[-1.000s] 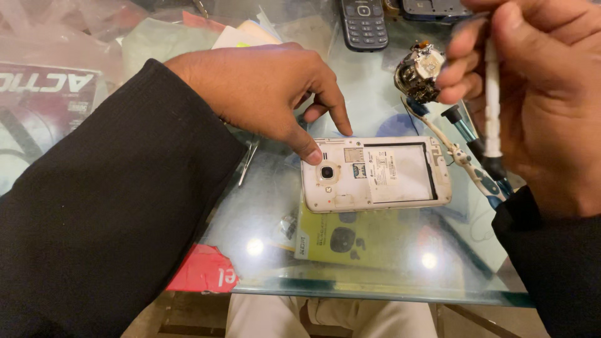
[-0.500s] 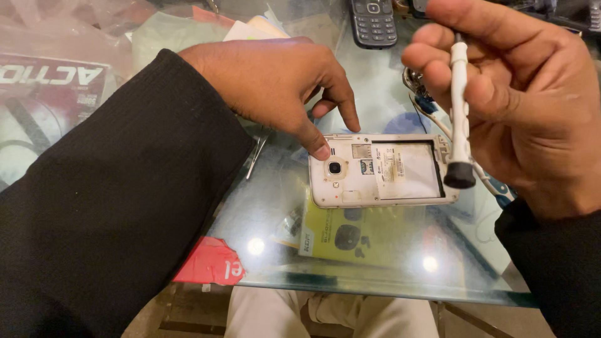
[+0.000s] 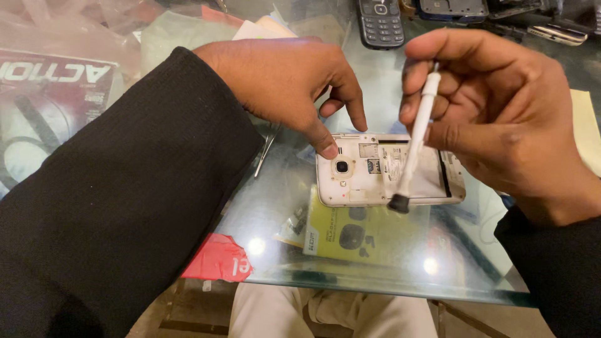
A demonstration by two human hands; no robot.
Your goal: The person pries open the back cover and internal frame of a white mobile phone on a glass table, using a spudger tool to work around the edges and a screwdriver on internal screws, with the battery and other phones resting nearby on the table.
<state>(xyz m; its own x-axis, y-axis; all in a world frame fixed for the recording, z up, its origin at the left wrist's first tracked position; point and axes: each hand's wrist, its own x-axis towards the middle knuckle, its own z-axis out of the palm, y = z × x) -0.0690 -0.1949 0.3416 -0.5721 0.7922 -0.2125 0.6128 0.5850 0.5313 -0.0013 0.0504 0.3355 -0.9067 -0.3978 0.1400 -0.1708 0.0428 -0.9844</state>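
Lying face-down on the glass table (image 3: 275, 206), a white phone frame (image 3: 375, 172) with its back cover off shows the camera lens and the empty battery bay. The left hand (image 3: 291, 81) reaches in from the left in a black sleeve (image 3: 125, 188); its thumb and forefinger are spread apart, both tips pressing down on the top-left corner and upper edge of the frame, so the hand steadies the phone rather than gripping it. The right hand (image 3: 501, 119) hovers above the right end of the frame and pinches a thin white tool (image 3: 416, 138) between thumb and fingers near its upper end. The tool slants down and to the left, and its dark round tip hangs at the lower edge of the frame; whether it touches cannot be told. Beneath the glass lie a yellow-green card (image 3: 357, 235) and a red scrap (image 3: 216, 260). A dark keypad phone (image 3: 380, 22) lies at the far edge, well apart from the hands.
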